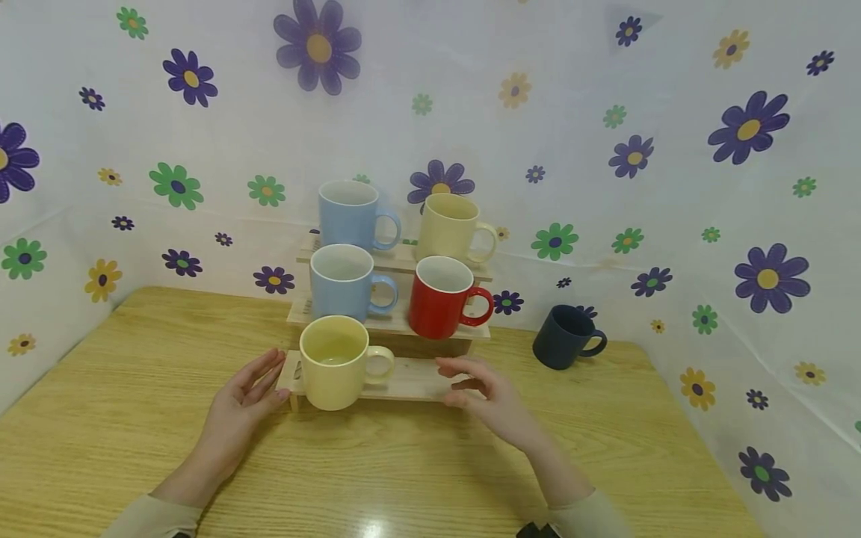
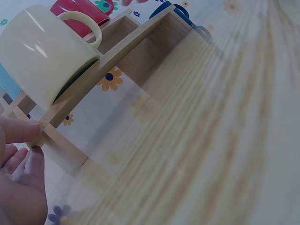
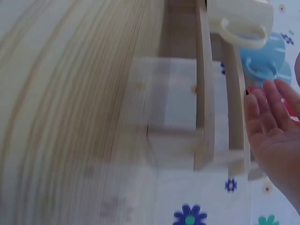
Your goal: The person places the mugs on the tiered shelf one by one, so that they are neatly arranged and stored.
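A tiered wooden mug rack stands on the table. My left hand is at the left end of its lowest tier, thumb and fingers pinching the corner; the left wrist view shows the thumb against the wood. My right hand is by the right end of that tier, fingers loosely bent and holding nothing. A pale yellow mug sits on the lowest tier, near my left hand. The middle tier bears a light blue mug and a red mug.
On the top tier are another light blue mug and another pale yellow mug. A dark navy mug stands on the wood-grain table, right of the rack. A flower-printed white sheet hangs behind.
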Demonstrator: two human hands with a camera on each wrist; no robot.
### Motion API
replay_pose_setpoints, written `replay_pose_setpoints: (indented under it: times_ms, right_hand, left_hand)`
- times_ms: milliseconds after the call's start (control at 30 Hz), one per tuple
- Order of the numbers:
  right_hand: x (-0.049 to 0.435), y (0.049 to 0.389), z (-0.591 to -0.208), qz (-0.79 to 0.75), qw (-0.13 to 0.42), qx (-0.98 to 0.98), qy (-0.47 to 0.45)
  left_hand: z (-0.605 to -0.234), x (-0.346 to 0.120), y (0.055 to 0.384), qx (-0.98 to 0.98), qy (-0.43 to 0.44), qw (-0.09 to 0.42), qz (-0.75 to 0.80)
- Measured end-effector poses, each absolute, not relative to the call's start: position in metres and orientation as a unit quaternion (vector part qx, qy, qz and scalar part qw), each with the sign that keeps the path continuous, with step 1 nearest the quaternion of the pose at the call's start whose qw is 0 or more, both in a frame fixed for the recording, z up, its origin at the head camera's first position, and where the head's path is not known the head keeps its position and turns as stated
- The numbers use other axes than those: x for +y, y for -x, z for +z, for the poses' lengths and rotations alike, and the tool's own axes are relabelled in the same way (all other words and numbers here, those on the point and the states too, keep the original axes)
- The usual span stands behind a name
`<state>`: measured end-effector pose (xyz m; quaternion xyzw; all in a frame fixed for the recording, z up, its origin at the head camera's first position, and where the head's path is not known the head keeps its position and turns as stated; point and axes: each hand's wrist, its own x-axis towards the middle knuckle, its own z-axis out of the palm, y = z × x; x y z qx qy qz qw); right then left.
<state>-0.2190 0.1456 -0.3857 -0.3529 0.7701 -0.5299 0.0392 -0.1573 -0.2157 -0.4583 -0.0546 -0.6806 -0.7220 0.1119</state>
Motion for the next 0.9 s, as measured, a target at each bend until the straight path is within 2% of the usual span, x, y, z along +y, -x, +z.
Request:
replay_pose_setpoints:
  times_ms: [167, 333, 567, 700, 900]
  right_hand:
    - [0.178, 0.226, -0.384, -0.479, -0.075, 0.799, 0.355]
    - [0.212, 0.241, -0.384, -0.433, -0.197, 0.83, 0.292]
    - [0.254, 0.27, -0.393, -0.362, -0.295, 0.862, 0.195]
    - [0.272, 0.282, -0.396, -0.349, -0.326, 0.867, 0.144]
    - [0.294, 0.297, -0.401, -0.334, -0.305, 0.887, 0.094]
  left_hand:
    - [-0.458, -0.216, 0.157, -0.68, 0.054, 0.112, -0.723]
    - [-0.458, -0.216, 0.157, -0.679, 0.054, 0.111, -0.724]
    - [-0.458, -0.216, 0.157, -0.681, 0.052, 0.109, -0.723]
    - [-0.458, -0.216, 0.157, -0.681, 0.049, 0.106, -0.723]
    - [-0.457, -0.214, 0.156, -0.681, 0.048, 0.107, -0.723]
